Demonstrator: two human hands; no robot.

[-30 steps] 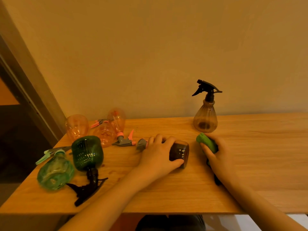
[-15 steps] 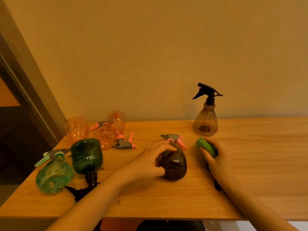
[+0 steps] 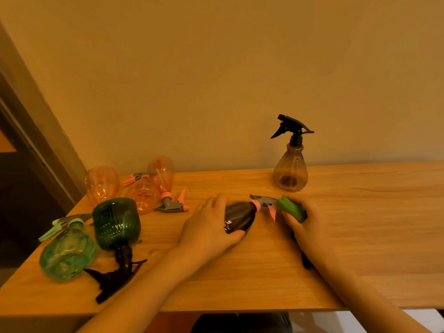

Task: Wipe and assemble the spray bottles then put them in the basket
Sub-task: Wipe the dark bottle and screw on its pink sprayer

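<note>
The left hand (image 3: 206, 227) lies over a dark bottle (image 3: 237, 218), its fingers curled round the fat end and the thumb tucked under the near side. That bottle lies on its side near the middle of the worktop (image 3: 360, 224), its neck towards the right, with a pink collar and a grey sprayer head (image 3: 263, 201) with a pink trigger. The right hand (image 3: 305, 222) clutches a green cloth (image 3: 290, 209), fingers wrapped round it, and the cloth touches the sprayer head. A dark object pokes out from under the right wrist; I cannot tell what it is.

Behind the hands, near the back edge, a brown bottle (image 3: 290, 173) stands upright with a black sprayer screwed on, clear of everything else.

The clutter sits towards the left end. A loose grey-and-pink sprayer (image 3: 171, 205) lies just left of the left hand, fitted to a tilted orange bottle (image 3: 161, 173). Two more orange bottles (image 3: 102, 185) crowd beside it near the back left corner, with another pink-tipped sprayer (image 3: 134, 177) between them. A dark green bottle (image 3: 116, 223) lies with its black sprayer (image 3: 113, 278) pointing at the front edge. Touching it on the left, a light green bottle (image 3: 68, 254) lies at the left edge, its pale sprayer (image 3: 63, 223) pointing back.
</note>
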